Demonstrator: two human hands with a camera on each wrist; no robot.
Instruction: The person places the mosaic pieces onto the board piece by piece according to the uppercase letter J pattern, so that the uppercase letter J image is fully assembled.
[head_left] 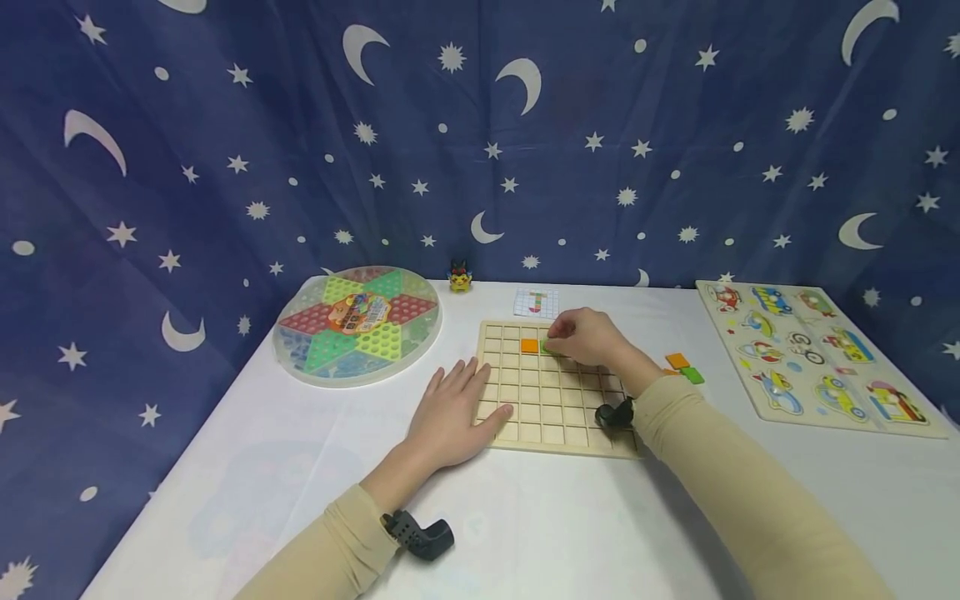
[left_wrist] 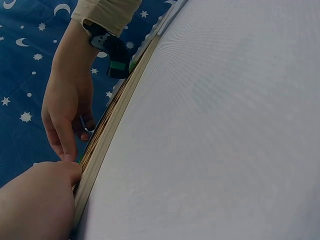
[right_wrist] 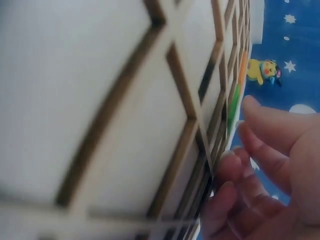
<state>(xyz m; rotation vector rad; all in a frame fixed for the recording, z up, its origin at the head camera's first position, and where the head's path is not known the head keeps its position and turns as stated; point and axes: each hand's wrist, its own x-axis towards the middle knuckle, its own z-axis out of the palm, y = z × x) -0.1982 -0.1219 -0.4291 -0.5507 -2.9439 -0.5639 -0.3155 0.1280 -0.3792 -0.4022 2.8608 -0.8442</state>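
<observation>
A wooden grid board (head_left: 528, 433) lies on the white table. An orange square tile (head_left: 529, 346) sits in one of its upper cells. My right hand (head_left: 588, 337) is over the board's upper part, thumb and fingertips pinching at a green square tile (head_left: 547, 347) just right of the orange one. From the right wrist view, this green tile (right_wrist: 233, 107) lies along the grid close to the fingertips. My left hand (head_left: 450, 421) rests with spread, straight fingers on the board's left edge; part of it shows low in the left wrist view.
Loose orange (head_left: 677, 361) and green (head_left: 692, 376) tiles lie right of the board. A gridded pattern card (head_left: 536, 302) lies behind it. Beyond are a round star-patterned game board (head_left: 360, 373), a small yellow figurine (head_left: 460, 277) and a picture puzzle board (head_left: 817, 358).
</observation>
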